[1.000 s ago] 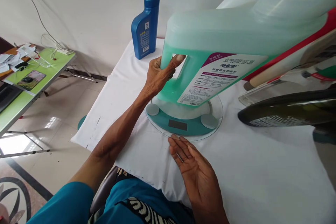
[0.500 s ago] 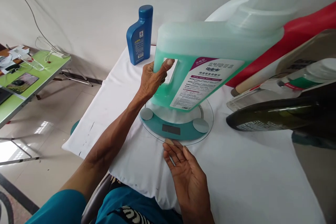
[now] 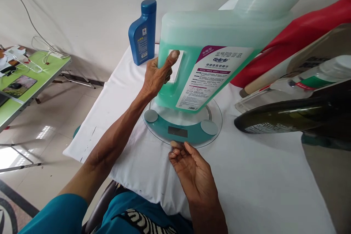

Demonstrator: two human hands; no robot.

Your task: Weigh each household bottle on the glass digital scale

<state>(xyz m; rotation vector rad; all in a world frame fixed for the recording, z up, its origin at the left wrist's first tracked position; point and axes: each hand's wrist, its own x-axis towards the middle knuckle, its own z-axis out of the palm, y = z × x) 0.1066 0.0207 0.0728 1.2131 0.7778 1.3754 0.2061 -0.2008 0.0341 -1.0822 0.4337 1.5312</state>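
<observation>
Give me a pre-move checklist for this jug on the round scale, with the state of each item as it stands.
1. Grip on the jug: left hand is wrapped through the handle of the green detergent jug. Ok.
2. Jug seated flat on the glass scale: it leans, with only its lower corner over the platform. Not ok.
3. Scale steadied: right hand fingertips touch its near rim. Ok.
4. Display readable: the small screen looks blank. Cannot tell.
5. Cap closed: the top of the jug is cut off by the frame. Cannot tell.
6. Room around the scale: a dark glass bottle lies close on the right; the blue bottle stands well behind. Ok.
</observation>
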